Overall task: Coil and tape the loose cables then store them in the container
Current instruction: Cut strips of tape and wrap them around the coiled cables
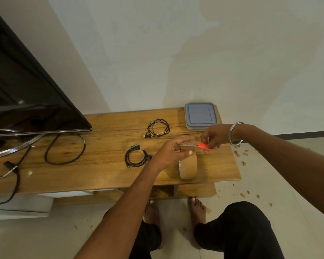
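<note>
A brown tape roll stands on edge near the front of the wooden table. My left hand holds the top of the roll, thumb on it and fingers stretched out. My right hand grips small orange-handled scissors, blades pointing left at my left fingers. A coiled black cable with tape on it lies left of my left hand. A coiled earphone cable with yellow tips lies farther back. The grey lidded container sits shut at the back right corner.
A black TV screen fills the left side, with its metal stand and a looping black power cord on the table. Scraps litter the floor to the right. My knees and bare feet are below the table edge.
</note>
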Demonstrator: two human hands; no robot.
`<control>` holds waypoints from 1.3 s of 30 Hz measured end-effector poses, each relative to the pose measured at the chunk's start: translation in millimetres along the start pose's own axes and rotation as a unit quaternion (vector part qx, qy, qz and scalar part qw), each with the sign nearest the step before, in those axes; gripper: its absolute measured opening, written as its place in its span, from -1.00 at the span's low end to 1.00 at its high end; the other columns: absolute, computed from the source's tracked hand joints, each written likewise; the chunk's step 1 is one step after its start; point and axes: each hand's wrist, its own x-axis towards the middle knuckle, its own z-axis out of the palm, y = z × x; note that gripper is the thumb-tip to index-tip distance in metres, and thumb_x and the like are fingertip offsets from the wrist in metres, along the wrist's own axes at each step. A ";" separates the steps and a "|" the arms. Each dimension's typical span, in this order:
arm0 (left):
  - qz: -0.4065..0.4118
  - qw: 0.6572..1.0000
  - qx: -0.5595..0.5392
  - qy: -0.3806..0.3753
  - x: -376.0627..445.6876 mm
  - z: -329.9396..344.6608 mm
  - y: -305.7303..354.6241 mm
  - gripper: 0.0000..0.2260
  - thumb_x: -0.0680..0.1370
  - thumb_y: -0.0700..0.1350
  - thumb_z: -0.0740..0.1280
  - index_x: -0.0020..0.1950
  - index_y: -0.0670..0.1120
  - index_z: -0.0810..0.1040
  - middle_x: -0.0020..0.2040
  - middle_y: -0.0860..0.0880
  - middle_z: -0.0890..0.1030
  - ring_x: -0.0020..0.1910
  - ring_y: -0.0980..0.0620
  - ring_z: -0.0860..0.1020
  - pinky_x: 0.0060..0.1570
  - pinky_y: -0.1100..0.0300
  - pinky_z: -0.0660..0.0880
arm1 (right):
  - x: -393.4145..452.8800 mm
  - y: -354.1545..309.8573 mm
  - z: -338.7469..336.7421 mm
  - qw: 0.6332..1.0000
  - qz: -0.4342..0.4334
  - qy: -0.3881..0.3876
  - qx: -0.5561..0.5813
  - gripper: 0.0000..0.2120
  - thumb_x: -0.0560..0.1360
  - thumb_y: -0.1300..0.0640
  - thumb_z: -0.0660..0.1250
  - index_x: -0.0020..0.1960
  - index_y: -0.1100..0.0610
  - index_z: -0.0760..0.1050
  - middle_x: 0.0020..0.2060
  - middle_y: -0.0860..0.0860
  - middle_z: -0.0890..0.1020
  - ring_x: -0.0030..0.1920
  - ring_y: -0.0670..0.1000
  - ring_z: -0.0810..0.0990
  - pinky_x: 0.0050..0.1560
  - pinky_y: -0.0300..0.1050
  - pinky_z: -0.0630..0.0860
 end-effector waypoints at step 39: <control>0.049 0.989 -0.040 0.134 -0.8 20.0 -1.8 -0.57 0.50 -0.31 0.42 0.31 0.04 0.53 0.26 -0.10 0.60 0.07 0.00 0.66 0.08 0.18 0.56 | 1.6 -17.9 94.1 0.925 -0.025 0.204 0.319 -0.63 0.51 0.21 0.30 0.30 0.04 0.41 0.09 -0.04 0.55 0.09 -0.04 0.54 0.10 -0.14 0.50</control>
